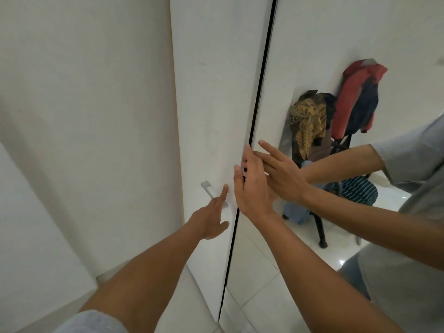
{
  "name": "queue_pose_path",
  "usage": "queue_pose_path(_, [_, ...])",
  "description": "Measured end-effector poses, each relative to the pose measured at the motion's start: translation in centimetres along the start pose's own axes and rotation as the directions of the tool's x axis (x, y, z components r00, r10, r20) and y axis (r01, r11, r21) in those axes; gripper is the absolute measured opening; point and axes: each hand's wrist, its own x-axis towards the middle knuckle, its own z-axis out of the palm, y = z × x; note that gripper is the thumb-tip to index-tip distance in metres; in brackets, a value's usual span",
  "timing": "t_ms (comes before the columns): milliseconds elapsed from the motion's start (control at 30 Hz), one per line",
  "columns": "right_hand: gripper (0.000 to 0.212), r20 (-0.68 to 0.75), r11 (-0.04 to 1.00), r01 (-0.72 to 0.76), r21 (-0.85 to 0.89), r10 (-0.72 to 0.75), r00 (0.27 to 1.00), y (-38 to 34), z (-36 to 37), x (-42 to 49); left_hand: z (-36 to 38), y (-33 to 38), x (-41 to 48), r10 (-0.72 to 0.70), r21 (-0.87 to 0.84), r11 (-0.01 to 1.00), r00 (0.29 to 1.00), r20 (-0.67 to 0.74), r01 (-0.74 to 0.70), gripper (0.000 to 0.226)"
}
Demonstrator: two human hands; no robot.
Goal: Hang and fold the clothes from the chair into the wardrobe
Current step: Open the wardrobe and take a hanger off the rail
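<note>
I face a white wardrobe door [211, 92] with a small silver handle [208, 190]. To its right is a mirrored door [300, 44], with a dark gap between the two. My left hand [211, 219] reaches toward the handle, index finger straight and just below it, holding nothing. My right hand [252, 186] lies flat with straight fingers at the mirrored door's left edge, fingertips at the gap. The mirror reflects the chair [320, 227] heaped with clothes: a brown-yellow patterned garment [305, 121], a red jacket [350, 99], a dark striped piece [359, 192] and a light blue one [295, 213].
A plain white wall [84, 116] stands close on the left. Pale floor tiles [254, 272] show in the mirror, along with my own reflected arm and grey shirt at the right.
</note>
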Motion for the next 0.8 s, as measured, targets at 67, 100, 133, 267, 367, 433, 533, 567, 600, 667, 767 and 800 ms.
queue_pose_path(67, [0.037,-0.048,0.996,-0.088,0.006,0.088,0.995,0.3,2.5,0.9,-0.2,-0.9,-0.8,0.029,0.004,1.0,0.999,-0.032,-0.029,0.105])
queue_pose_path(100, [0.05,-0.041,0.971,-0.208,0.12,0.214,0.976,1.8,6.2,0.0,-0.3,-1.4,-1.2,0.033,0.01,0.999,0.998,-0.047,-0.033,0.104])
queue_pose_path(133, [0.065,-0.014,0.908,-0.374,0.188,0.384,0.923,2.5,9.1,-0.4,-0.3,-2.1,-1.7,0.043,0.017,0.999,0.997,-0.065,-0.042,0.103])
queue_pose_path(267, [0.051,0.137,0.358,-0.648,0.672,0.8,0.585,-7.5,4.2,5.7,-0.7,-4.5,-4.0,0.067,0.014,0.998,0.99,-0.124,-0.066,0.098])
queue_pose_path(367, [0.044,0.024,0.308,-0.577,0.757,0.868,0.495,-16.6,-0.9,10.3,-1.2,-6.4,-6.0,0.079,-0.003,0.997,0.986,-0.144,-0.08,0.097])
queue_pose_path(433, [0.042,0.032,0.304,-0.571,0.763,0.864,0.503,-18.0,-1.2,11.5,-2.1,-8.0,-7.4,0.079,0.01,0.997,0.981,-0.175,-0.078,0.097])
queue_pose_path(533, [0.042,0.064,0.294,-0.563,0.772,0.846,0.529,-20.0,-1.0,14.1,-5.2,-10.3,-9.4,0.124,0.036,0.992,0.952,-0.278,-0.119,0.099])
queue_pose_path(567, [0.042,0.066,0.304,-0.57,0.764,0.841,0.537,-21.1,-1.2,15.2,-6.5,-10.9,-10.0,0.151,0.025,0.988,0.937,-0.314,-0.151,0.1])
queue_pose_path(600, [0.043,0.077,0.309,-0.574,0.759,0.831,0.55,-22.3,-1.3,16.4,-7.9,-11.6,-10.5,0.175,0.01,0.983,0.924,-0.341,-0.182,0.102])
queue_pose_path(667, [0.044,0.099,0.298,-0.565,0.769,0.818,0.567,-23.7,-1.0,18.4,-10.7,-12.9,-11.6,0.199,0.006,0.977,0.902,-0.382,-0.213,0.106])
queue_pose_path(767, [0.043,0.145,0.309,-0.56,0.769,0.768,0.624,-25.4,-0.9,21.8,-14.7,-15.2,-13.5,0.246,0.059,0.967,0.864,-0.44,-0.246,0.107])
queue_pose_path(800, [0.042,0.171,0.306,-0.555,0.773,0.743,0.648,-25.8,-0.8,22.9,-15.9,-16.1,-13.9,0.26,0.077,0.964,0.847,-0.465,-0.254,0.107])
